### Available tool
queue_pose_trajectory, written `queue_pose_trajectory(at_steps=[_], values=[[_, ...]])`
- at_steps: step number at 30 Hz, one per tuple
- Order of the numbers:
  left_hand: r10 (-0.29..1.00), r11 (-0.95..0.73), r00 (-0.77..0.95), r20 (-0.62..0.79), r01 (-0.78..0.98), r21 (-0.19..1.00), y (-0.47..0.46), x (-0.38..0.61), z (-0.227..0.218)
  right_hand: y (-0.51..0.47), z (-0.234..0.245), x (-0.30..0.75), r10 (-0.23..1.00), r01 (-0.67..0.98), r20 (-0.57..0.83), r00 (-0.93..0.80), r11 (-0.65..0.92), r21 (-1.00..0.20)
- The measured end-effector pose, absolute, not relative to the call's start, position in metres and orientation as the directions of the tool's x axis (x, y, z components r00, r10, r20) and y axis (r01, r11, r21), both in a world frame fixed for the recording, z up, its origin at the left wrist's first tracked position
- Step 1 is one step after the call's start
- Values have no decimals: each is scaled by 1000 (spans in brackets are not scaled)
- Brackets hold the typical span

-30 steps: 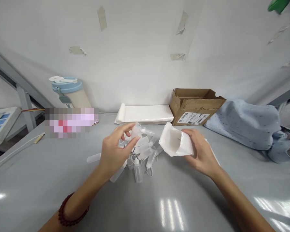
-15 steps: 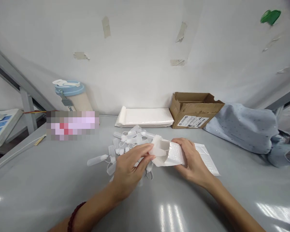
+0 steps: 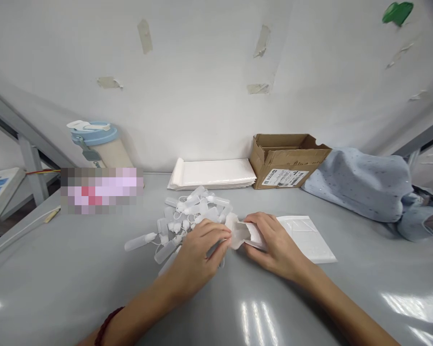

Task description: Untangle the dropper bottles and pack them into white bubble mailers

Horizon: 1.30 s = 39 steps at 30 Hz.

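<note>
Just right of centre, a white bubble mailer [image 3: 257, 236] opens leftward, clamped in the right hand [image 3: 275, 246], its flap [image 3: 234, 225] pinched by the left hand [image 3: 202, 251], with translucent squeeze bottles [image 3: 194, 210] heaped just left and a cardboard box [image 3: 294, 160] on the far side.

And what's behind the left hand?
Behind the left hand, some piled bottles show, then a stack of envelopes farther back. Whatever the hand itself covers can't be seen.

The right hand [image 3: 274, 245] is gripping a white padded envelope [image 3: 257, 235], the left hand [image 3: 205, 250] is touching its open flap [image 3: 234, 228], and translucent bottles [image 3: 193, 210] are lying nearby
</note>
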<state>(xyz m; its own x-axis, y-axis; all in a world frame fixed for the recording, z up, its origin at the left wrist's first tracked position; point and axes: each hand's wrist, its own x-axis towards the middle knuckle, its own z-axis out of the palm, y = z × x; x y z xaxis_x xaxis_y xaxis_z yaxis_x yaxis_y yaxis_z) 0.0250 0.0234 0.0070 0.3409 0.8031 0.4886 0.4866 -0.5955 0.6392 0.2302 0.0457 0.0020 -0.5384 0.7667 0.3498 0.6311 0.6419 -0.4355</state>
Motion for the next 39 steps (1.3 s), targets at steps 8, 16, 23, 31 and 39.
queue_pose_trajectory(at_steps=[8,16,23,31,39], values=[[789,-607,492,368,532,590,18,25,15,45,0,227,767,623,329,-551,640,-450],[787,-614,503,357,584,532,17,28,1,44,-6,226,782,637,324,-533,623,-454],[759,-651,500,417,584,485,22,27,1,47,-4,238,803,638,272,-531,589,-496],[783,-617,555,282,629,473,22,22,2,71,-1,256,886,702,182,-426,451,-552],[731,-682,571,374,595,424,13,36,-1,63,0,240,885,674,267,-382,465,-574]])
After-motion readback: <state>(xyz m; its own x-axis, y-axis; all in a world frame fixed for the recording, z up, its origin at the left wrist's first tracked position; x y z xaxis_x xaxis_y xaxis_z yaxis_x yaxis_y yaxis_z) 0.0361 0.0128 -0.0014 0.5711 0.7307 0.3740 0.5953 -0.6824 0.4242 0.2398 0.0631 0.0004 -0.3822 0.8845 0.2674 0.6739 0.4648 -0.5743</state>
